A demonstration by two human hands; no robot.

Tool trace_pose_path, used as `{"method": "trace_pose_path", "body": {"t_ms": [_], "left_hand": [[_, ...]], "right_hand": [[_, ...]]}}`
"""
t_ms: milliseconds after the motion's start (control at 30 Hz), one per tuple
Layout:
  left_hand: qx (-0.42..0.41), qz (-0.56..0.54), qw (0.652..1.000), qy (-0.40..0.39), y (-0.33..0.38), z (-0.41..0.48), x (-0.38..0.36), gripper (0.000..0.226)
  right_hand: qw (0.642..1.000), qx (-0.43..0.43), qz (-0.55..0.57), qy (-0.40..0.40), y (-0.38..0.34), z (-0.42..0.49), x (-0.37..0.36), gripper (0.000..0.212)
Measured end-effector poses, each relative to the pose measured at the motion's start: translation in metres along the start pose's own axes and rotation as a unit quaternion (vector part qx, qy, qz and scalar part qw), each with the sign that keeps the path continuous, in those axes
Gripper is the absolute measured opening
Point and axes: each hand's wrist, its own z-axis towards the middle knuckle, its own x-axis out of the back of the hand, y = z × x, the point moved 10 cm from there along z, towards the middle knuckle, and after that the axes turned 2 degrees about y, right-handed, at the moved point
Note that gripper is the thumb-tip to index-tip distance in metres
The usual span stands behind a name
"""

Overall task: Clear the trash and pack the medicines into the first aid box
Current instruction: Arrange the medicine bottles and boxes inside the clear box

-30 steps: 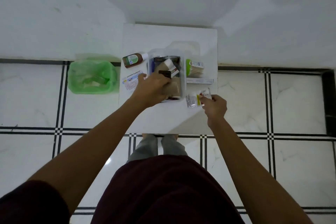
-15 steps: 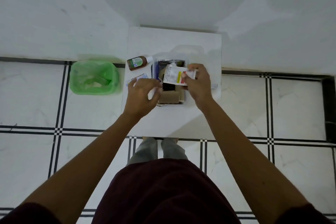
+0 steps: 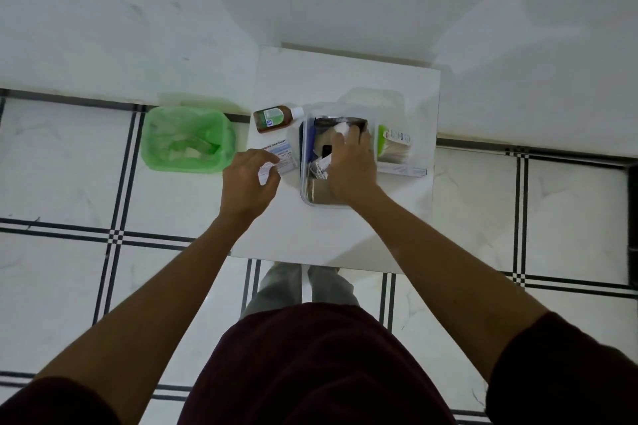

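Two hands working at once. Right hand (image 3: 350,166) now down inside clear first aid box (image 3: 303,183), fingers curled over white sachet carried in half second ago; grip or release, cannot tell. Left hand (image 3: 247,183) moved off box, pinching small white scrap (image 3: 264,174) beside bandage packet (image 3: 283,157). Likely trash, bound for green-lined bin (image 3: 188,138). Antiseptic bottle (image 3: 274,118), cotton bud pack (image 3: 395,145) unpacked on white table (image 3: 345,79).
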Motion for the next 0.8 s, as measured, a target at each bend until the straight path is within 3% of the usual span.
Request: {"method": "trace_pose_path", "body": {"t_ms": [67, 167, 267, 533, 633, 800], "left_hand": [[0.003, 0.004, 1.0, -0.003, 0.0, 0.001, -0.003, 0.02], [0.001, 0.004, 1.0, -0.004, 0.002, 0.004, -0.004, 0.02], [-0.007, 0.011, 1.0, 0.005, 0.003, 0.013, -0.003, 0.02], [-0.052, 0.06, 0.997, 0.013, 0.02, 0.069, -0.002, 0.024], [-0.074, 0.106, 0.991, -0.022, 0.026, 0.095, -0.016, 0.027], [-0.012, 0.187, 0.97, -0.154, -0.003, 0.116, -0.043, 0.058]], "right_hand": [[0.993, 0.015, -0.113, 0.039, -0.007, -0.003, 0.006, 0.037], [0.986, -0.007, -0.155, 0.06, -0.004, -0.002, 0.006, 0.024], [0.992, -0.022, -0.11, 0.063, 0.001, -0.002, 0.006, 0.017], [0.973, -0.076, 0.107, 0.19, 0.059, 0.001, 0.068, 0.023], [0.979, -0.118, 0.12, 0.115, 0.097, 0.027, 0.064, 0.038], [0.991, -0.101, 0.06, -0.063, 0.118, 0.045, 0.03, 0.057]]}}
